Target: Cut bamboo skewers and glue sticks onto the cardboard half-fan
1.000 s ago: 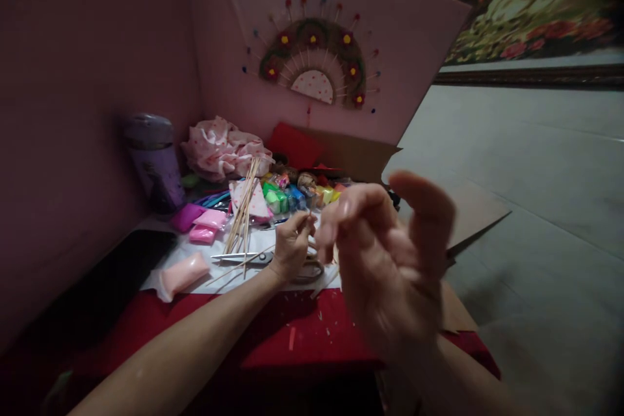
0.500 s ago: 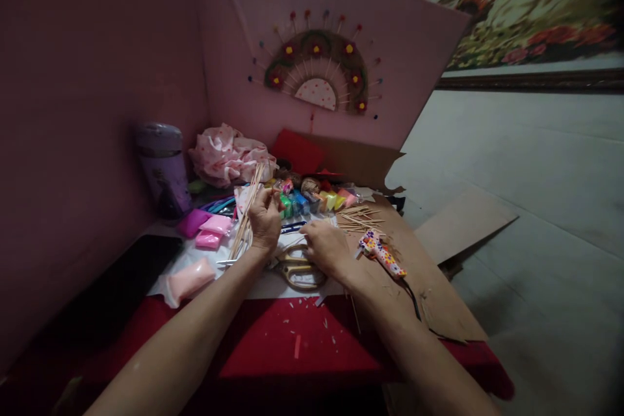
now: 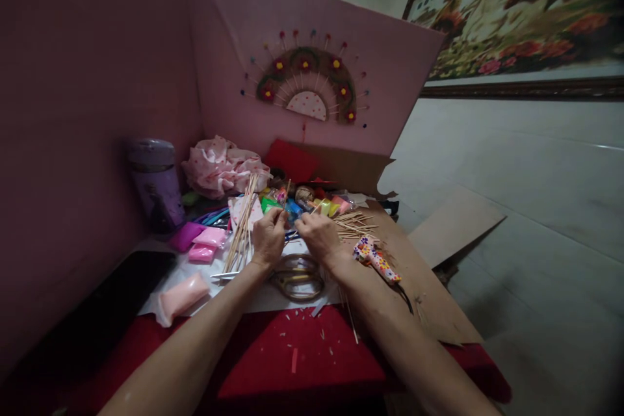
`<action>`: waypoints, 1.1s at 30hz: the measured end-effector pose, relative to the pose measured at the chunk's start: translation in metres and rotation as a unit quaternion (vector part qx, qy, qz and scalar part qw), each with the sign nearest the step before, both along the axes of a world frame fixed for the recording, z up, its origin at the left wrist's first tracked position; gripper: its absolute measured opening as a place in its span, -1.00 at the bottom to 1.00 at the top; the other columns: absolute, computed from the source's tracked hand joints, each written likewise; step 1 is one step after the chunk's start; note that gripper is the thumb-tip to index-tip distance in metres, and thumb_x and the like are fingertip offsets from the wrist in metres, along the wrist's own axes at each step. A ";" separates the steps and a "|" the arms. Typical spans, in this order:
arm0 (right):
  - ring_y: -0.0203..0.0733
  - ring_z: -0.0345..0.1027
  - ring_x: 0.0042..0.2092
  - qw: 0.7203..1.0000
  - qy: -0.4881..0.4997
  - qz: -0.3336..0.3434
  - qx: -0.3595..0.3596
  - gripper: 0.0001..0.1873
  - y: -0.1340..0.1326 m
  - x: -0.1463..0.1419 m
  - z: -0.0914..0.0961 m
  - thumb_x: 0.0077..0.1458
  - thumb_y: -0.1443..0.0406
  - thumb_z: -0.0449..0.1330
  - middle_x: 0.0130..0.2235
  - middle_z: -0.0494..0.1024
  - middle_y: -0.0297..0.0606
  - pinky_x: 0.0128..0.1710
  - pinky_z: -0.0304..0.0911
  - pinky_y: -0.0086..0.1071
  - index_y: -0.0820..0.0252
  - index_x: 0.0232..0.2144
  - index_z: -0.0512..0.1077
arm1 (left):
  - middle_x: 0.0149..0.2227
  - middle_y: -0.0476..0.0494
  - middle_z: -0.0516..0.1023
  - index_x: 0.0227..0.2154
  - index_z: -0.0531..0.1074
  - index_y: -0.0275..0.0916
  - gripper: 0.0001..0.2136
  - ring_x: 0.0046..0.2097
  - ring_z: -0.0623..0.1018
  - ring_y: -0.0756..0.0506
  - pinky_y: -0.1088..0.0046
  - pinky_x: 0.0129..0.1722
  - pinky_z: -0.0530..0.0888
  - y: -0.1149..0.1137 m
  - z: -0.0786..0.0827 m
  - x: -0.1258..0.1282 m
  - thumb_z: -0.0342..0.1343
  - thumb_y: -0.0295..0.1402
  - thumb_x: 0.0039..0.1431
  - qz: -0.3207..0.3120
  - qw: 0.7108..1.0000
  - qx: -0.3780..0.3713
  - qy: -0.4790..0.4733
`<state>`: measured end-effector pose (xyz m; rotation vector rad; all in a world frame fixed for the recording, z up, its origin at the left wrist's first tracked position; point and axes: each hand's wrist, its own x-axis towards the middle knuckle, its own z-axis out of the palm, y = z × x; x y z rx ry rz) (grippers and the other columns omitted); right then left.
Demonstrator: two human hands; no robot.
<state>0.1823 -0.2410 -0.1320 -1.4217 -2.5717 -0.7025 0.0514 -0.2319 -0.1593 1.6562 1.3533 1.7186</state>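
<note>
Just beyond the scissors, the left hand and right hand each pinch a stick. To the scissors' left lies an uncut bundle; to their right, cut pieces.

A pink cardboard screen fronts a pale wall with framed painting.

held stick: bare pale wood, matt;
skewers: same raw wood, unvarnished;
scissors: metal, dull gold sheen;
table cover: red cloth, matt, felt-like;
board: brown cardboard, matt;
clay packet: glossy plastic wrap
</note>
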 end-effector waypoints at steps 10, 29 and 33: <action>-0.04 0.26 -0.14 0.977 0.110 0.008 0.182 -0.68 0.002 0.027 0.040 0.25 0.40 -0.07 -0.15 0.48 -0.05 -0.16 0.16 -0.24 0.27 -0.28 0.50 | -0.59 -0.05 0.49 -0.50 0.52 -0.30 -0.82 -0.51 0.44 0.01 0.50 -0.45 0.37 -0.007 0.007 0.012 0.13 -0.28 0.02 -0.199 0.978 -0.024 -0.054; -0.05 0.24 0.06 0.913 0.374 0.065 0.146 -0.69 -0.018 0.015 -0.043 0.14 0.40 0.05 0.03 0.36 -0.10 -0.03 0.29 -0.18 0.14 -0.08 0.44 | -0.63 0.11 0.19 -0.49 0.38 -0.31 -0.67 -0.66 0.08 0.17 0.66 -0.69 0.01 0.011 0.033 -0.024 0.13 -0.09 0.04 -0.255 0.909 -0.062 -0.325; -0.15 0.33 -0.12 0.899 0.435 0.005 0.051 -0.79 -0.010 0.019 -0.052 0.18 0.31 0.07 -0.17 0.46 -0.17 -0.13 0.28 -0.31 0.15 -0.27 0.52 | -0.58 0.06 0.29 -0.52 0.37 -0.31 -0.70 -0.54 0.30 0.11 0.62 -0.51 0.30 0.013 0.022 -0.018 0.23 -0.14 -0.05 -0.282 0.902 -0.031 -0.324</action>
